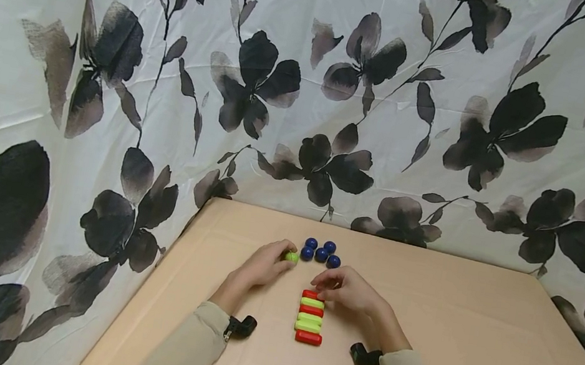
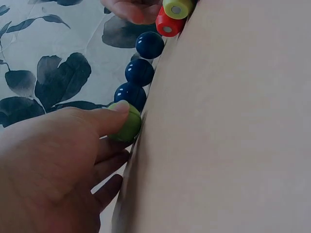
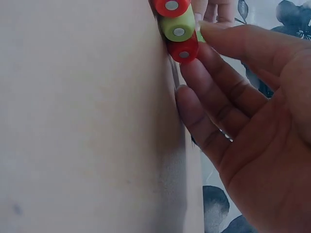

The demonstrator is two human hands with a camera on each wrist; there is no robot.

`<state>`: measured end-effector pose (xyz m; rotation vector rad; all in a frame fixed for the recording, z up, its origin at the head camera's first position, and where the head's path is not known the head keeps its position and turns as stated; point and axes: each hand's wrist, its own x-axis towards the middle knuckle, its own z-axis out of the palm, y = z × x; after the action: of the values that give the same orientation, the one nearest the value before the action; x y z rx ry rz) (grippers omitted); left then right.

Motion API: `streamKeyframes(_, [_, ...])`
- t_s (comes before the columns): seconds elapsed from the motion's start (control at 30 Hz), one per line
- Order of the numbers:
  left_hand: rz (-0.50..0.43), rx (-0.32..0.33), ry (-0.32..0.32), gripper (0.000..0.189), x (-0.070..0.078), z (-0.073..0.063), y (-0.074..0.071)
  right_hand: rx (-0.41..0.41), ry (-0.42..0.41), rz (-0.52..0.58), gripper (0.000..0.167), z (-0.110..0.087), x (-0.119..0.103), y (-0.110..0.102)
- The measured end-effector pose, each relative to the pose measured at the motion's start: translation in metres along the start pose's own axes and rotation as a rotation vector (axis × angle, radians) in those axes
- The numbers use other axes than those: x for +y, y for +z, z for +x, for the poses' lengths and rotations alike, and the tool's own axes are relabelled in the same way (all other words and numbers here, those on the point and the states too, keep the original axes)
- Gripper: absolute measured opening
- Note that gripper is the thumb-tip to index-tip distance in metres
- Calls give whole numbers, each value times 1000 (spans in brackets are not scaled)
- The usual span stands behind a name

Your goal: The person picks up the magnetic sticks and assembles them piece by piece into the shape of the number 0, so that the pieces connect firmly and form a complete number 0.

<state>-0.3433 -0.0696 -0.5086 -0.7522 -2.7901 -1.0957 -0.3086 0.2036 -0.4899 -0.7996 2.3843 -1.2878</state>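
My left hand (image 1: 266, 264) pinches a lime-green ball (image 2: 127, 126) between thumb and fingers, at the left of a cluster of dark blue balls (image 1: 321, 254). A row of several short rods, red and yellow-green, runs toward me on the table; their ends show round silver discs. Beside the far end of this row is my right hand (image 1: 350, 289), its fingers loosely bent and nothing gripped. Its fingertips (image 3: 190, 68) are right at the farthest red rod (image 3: 184, 51). The nearest rod (image 1: 308, 337) is red too.
A light wood-coloured table (image 1: 448, 319) lies beneath everything. Floral cloth (image 1: 307, 84) hangs behind it and at the left. Dark wrist cameras (image 1: 242, 326) are strapped to both wrists, close to the near end of the rod row.
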Motion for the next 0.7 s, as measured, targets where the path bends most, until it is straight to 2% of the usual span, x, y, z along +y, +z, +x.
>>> streamKeyframes(0.2, [-124,-29,-7,31,-3,-5,0,9,12,-25,22,-1,1,2])
streamKeyframes(0.27, [-148,-31,-9,30,-3,-6,0,27,10,-66,21,1,-1,2])
streamKeyframes(0.47, [-169,-27,-24,31,-3,-9,1,71,-3,-173,19,2,-4,6])
streamKeyframes(0.7, [-176,-23,9,29,-1,-11,1,131,19,-215,19,3,-3,8])
